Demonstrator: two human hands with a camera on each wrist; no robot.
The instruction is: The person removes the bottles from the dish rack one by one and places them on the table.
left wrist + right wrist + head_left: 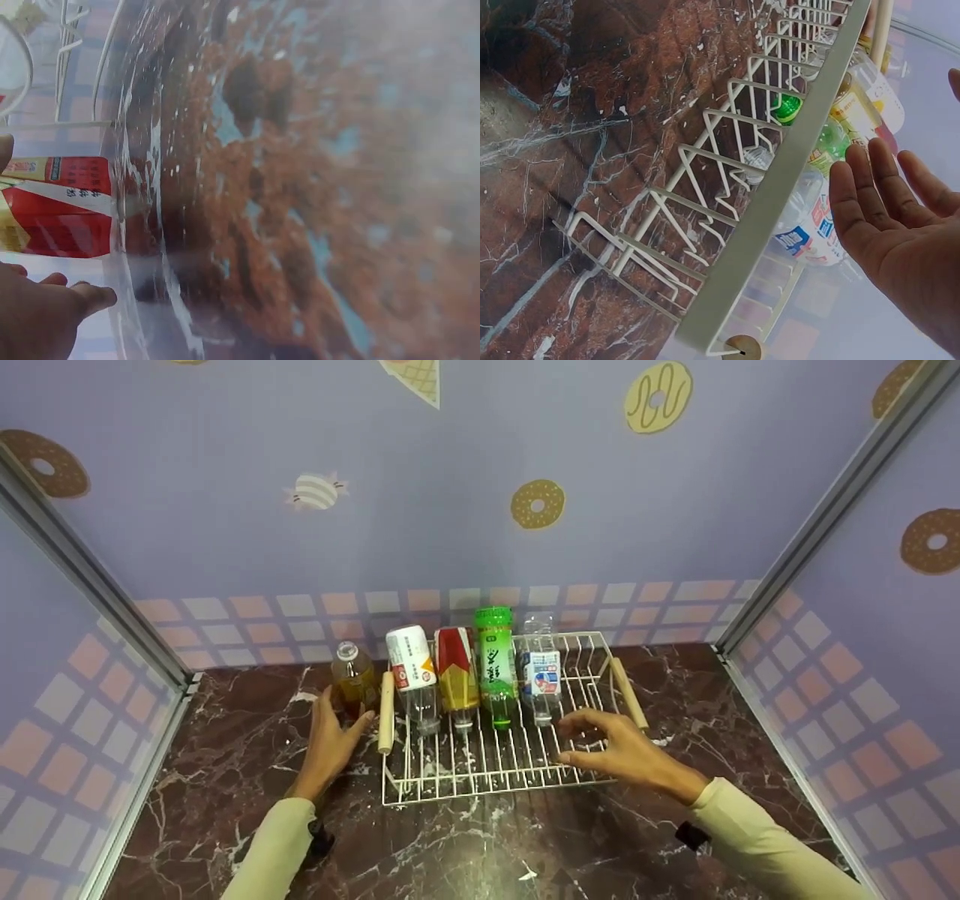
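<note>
Left grip (334, 744) of mine is loose, with the thumb and fingers apart at both sides of an amber bottle (357, 679); whether they touch it, I cannot tell. It stands upright on the bench (465, 851), just beside the wire rack (780, 180). My right grip (619, 744) has relaxed fingers and holds nothing, near the clear bottle (541, 675). Four bottles (495, 660) lean neck-down in the rack, probably because its wires prevent them from rolling.

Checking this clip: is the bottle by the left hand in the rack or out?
Out: the bottle stands upright on the countertop, beside the wire rack.
</note>
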